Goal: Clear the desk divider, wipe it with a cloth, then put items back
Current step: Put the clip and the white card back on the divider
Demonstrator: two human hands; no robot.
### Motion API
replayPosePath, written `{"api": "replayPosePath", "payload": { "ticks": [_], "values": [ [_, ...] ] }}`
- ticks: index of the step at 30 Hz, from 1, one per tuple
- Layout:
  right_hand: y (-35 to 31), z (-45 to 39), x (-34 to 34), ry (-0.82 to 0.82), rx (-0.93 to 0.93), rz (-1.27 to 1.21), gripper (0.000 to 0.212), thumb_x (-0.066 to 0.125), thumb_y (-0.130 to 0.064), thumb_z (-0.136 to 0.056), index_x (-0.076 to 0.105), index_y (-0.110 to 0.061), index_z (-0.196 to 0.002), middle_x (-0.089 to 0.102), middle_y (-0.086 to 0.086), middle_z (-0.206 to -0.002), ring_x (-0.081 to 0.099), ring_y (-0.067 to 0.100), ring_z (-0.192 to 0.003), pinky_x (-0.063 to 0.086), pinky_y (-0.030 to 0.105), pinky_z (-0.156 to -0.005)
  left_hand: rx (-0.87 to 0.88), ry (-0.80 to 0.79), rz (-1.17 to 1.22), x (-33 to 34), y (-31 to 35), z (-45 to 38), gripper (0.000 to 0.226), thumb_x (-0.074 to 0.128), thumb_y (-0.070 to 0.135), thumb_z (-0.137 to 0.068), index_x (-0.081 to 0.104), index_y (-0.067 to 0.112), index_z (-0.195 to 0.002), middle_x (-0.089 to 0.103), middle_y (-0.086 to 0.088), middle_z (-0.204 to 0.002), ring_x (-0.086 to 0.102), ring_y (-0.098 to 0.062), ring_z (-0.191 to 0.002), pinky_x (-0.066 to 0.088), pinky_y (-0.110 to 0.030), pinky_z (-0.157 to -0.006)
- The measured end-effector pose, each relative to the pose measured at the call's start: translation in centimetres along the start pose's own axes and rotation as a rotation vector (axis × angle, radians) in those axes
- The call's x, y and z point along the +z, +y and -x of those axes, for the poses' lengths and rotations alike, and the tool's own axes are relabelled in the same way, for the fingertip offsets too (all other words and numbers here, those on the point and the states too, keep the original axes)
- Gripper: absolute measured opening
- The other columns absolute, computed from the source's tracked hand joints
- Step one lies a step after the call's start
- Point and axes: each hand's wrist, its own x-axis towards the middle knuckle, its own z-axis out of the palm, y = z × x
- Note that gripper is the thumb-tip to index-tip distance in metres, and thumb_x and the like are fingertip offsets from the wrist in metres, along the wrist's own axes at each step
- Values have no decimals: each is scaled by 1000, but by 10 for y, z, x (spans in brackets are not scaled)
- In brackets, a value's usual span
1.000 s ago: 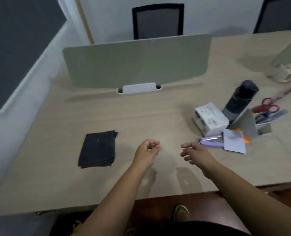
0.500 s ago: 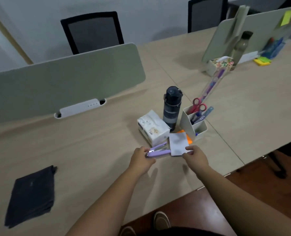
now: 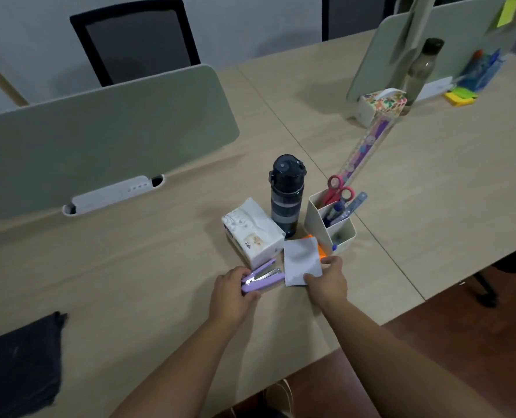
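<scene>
— Pale wood-grain desk point(image 3: 148, 285) fills most of the view, and a grey-green divider point(image 3: 99, 128) stands upright along its far side with a white socket strip point(image 3: 113, 194) at its foot. What lies in front of it?

— A cluster near the desk's right seam: a dark water bottle point(image 3: 286, 196) standing upright, a white tissue pack point(image 3: 252, 232) just beside it on the left, and a cream pen holder point(image 3: 330, 224) on its right with red scissors point(image 3: 338, 188) and a long patterned ruler point(image 3: 364, 152) sticking out.

— And the person's hands?

— The left hand point(image 3: 231, 292) has its fingers curled round a lilac stapler point(image 3: 261, 279) that lies in front of the tissue pack. The right hand point(image 3: 329, 280) pinches the near corner of a white paper slip point(image 3: 300, 262), thumb on top; something orange point(image 3: 320, 248) peeks out from under that slip, too hidden to name.

— Where is the cloth?

— Folded and dark, the cloth point(image 3: 21, 363) sits at the near left of the desk, well apart from both hands, untouched.

— Anything beyond?

— A black mesh chair point(image 3: 136, 37) behind the divider. On the neighbouring desk to the right, a second divider point(image 3: 450, 40) with a yellow sticky note point(image 3: 505, 12), a brownish bottle point(image 3: 419, 67), a floral box point(image 3: 382, 105) and a stack of bright notes point(image 3: 460, 96). Reddish-brown floor point(image 3: 432, 357) shows below the desk edge.
</scene>
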Motion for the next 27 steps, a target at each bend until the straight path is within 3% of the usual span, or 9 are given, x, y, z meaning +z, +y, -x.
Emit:
{"api": "replayPosePath", "payload": {
  "ticks": [4,7,9,11,13,16,19,24,27],
  "values": [
    [-8,7,-2,-55,81,-305,36,61,-1,-82,42,-16,-108,61,13,-103,60,26,-84,47,30,-61,11,33,117,-13,-2,9,35,76,23,-68,64,24,-101,67,11,-97,63,-10,-89,49,-22,-76],
    [-14,19,-9,-255,152,-510,26,52,10,-87,53,3,-112,62,14,-87,61,16,-56,45,22,-40,-27,74,280,-28,-1,17,33,80,17,-70,65,24,-99,69,10,-98,65,0,-90,50,-13,-77],
    [-11,25,-9,-336,156,-519,28,52,8,-88,56,5,-115,66,14,-87,59,17,-54,44,25,-43,-48,112,342,-38,0,22,34,80,16,-71,63,28,-97,69,10,-97,64,3,-87,51,-13,-79],
    [-11,34,-4,-358,132,-557,24,53,7,-88,59,-2,-110,68,10,-91,62,21,-68,48,30,-55,-46,134,363,-49,-1,26,39,80,16,-72,59,36,-99,68,11,-100,65,3,-87,52,-13,-80],
    [-17,44,3,-347,82,-554,21,54,5,-88,60,-9,-102,68,9,-95,63,24,-79,52,34,-66,-28,142,359,-59,-3,30,42,80,17,-72,58,38,-102,67,11,-105,66,-1,-91,53,-17,-83],
    [-31,57,20,-302,-91,-418,21,57,3,-85,61,-14,-97,68,7,-92,61,21,-78,48,32,-65,-25,203,322,-82,-12,36,45,80,14,-71,63,30,-108,65,10,-108,65,-1,-89,54,-19,-81],
    [-50,68,42,-287,-240,-329,11,61,-4,-80,62,-13,-86,65,15,-86,59,28,-77,48,40,-68,-12,282,278,-115,-27,39,43,81,12,-70,66,23,-109,63,13,-101,63,6,-84,54,-16,-77],
    [-95,98,91,-546,-221,-279,11,59,-3,-83,61,-9,-92,65,6,-83,55,18,-70,42,28,-60,-66,410,241,-186,-57,37,43,79,11,-70,65,25,-108,61,21,-98,62,6,-84,52,-11,-78],
    [-123,108,130,-663,-277,-198,11,61,-8,-79,61,-9,-89,64,7,-81,53,18,-68,40,28,-61,-100,459,222,-230,-81,32,44,78,9,-72,66,20,-113,63,8,-105,65,-3,-85,54,-19,-82]
  ]
}}
